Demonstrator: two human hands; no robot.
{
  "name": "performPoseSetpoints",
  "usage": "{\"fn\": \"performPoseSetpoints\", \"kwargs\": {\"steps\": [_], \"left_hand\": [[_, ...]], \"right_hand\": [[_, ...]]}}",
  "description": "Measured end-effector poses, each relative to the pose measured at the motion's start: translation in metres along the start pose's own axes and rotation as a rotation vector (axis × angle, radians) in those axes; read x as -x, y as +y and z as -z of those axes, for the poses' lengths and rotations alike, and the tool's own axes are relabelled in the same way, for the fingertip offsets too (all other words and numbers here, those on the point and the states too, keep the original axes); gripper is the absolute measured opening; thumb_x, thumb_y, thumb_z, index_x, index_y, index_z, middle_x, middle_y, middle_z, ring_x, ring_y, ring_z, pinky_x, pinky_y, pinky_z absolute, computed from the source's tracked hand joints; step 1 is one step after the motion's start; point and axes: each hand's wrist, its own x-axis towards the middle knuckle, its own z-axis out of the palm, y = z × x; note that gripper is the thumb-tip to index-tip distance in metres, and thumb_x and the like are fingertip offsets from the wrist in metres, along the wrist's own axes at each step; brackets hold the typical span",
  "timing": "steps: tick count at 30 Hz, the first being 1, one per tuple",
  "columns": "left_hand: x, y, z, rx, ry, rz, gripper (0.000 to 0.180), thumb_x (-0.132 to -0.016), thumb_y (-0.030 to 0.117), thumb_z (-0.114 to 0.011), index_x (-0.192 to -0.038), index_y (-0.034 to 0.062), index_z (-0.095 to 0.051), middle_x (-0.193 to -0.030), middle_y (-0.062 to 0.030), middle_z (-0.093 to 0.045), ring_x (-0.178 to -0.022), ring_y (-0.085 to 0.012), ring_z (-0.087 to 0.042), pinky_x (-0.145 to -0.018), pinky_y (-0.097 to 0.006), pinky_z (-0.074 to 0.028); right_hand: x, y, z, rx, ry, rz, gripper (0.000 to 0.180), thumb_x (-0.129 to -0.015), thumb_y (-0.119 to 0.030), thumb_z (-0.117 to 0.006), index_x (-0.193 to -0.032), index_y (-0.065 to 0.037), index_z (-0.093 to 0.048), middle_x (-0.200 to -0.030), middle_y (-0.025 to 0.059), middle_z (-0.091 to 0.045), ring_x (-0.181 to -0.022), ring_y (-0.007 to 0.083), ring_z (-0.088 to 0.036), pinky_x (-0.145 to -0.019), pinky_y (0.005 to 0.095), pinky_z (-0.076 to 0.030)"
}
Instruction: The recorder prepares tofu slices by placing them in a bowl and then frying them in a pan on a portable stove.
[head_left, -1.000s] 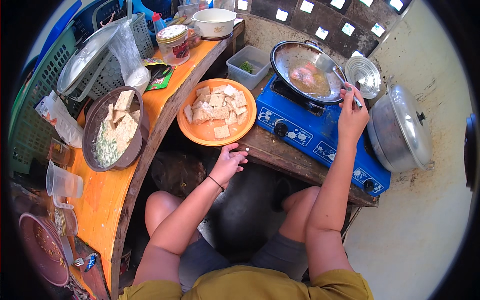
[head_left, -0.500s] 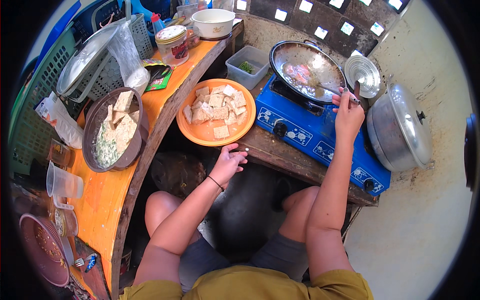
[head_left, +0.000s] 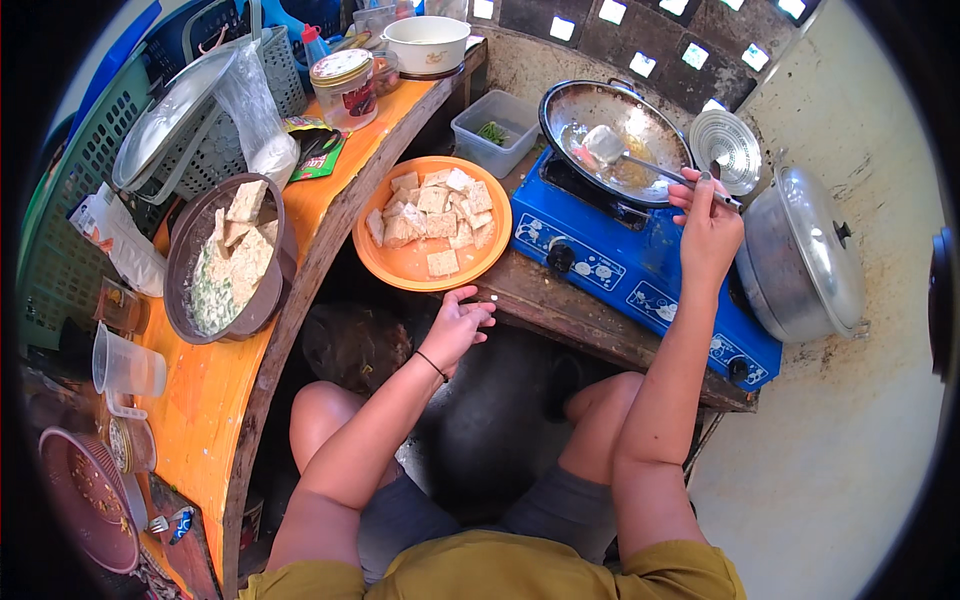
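My right hand (head_left: 708,225) is closed round the handle of a metal spatula (head_left: 655,168). The spatula's broad blade is raised over the black wok (head_left: 560,125), which sits on the blue gas stove (head_left: 590,225). Oil glistens in the wok, and something reddish shows partly behind the blade. My left hand (head_left: 462,325) hangs with loosely bent fingers just in front of the orange plate (head_left: 372,265), holding nothing I can make out. A tiny white speck shows by its fingertips. Pale cut pieces of tempeh (head_left: 433,200) are heaped on that plate.
On the orange table at left, a brown bowl (head_left: 180,290) holds herb-flecked white batter and tempeh. A clear tub (head_left: 490,150) with greens stands behind the plate. Right of the stove are a lidded pot (head_left: 790,260) and a perforated metal disc (head_left: 727,140). A measuring jug (head_left: 130,365) stands left.
The spatula's blade has come up into view over the wok, covering most of the reddish food. My right hand has shifted slightly right and down; my left hand stays put.
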Motion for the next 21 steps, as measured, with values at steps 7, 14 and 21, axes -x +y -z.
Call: {"fn": "performPoseSetpoints", "kwargs": {"steps": [7, 14, 21], "left_hand": [[-0.002, -0.004, 0.005, 0.018, -0.010, -0.014, 0.056, -0.091, 0.008, -0.058, -0.141, 0.0027, -0.033, -0.123, -0.0142, -0.061, -0.100, -0.0173, -0.062, -0.078, -0.029, -0.052], [0.000, 0.000, 0.002, 0.025, -0.006, -0.008, 0.056, -0.092, 0.009, -0.058, -0.141, 0.0027, -0.033, -0.123, -0.0141, -0.061, -0.100, -0.0173, -0.062, -0.078, -0.030, -0.052], [0.001, 0.001, -0.001, -0.010, 0.004, 0.003, 0.051, -0.095, 0.007, -0.049, -0.144, 0.0042, -0.032, -0.122, -0.0115, -0.062, -0.095, -0.0146, -0.061, -0.077, -0.028, -0.051]], "right_hand": [[-0.005, 0.019, -0.009, -0.067, 0.112, 0.061, 0.029, -0.102, -0.020, -0.053, -0.116, 0.000, -0.070, -0.092, 0.0106, -0.074, -0.079, 0.0127, -0.070, -0.063, 0.0250, -0.054], [-0.009, 0.043, -0.007, 0.134, 0.149, 0.014, 0.031, -0.102, -0.022, -0.055, -0.120, 0.000, -0.069, -0.095, 0.0139, -0.075, -0.085, 0.0135, -0.072, -0.066, 0.0270, -0.057], [-0.009, 0.045, -0.010, 0.065, 0.069, -0.073, 0.034, -0.104, -0.023, -0.051, -0.120, 0.002, -0.067, -0.092, 0.0117, -0.074, -0.083, 0.0140, -0.071, -0.064, 0.0263, -0.056]]}}
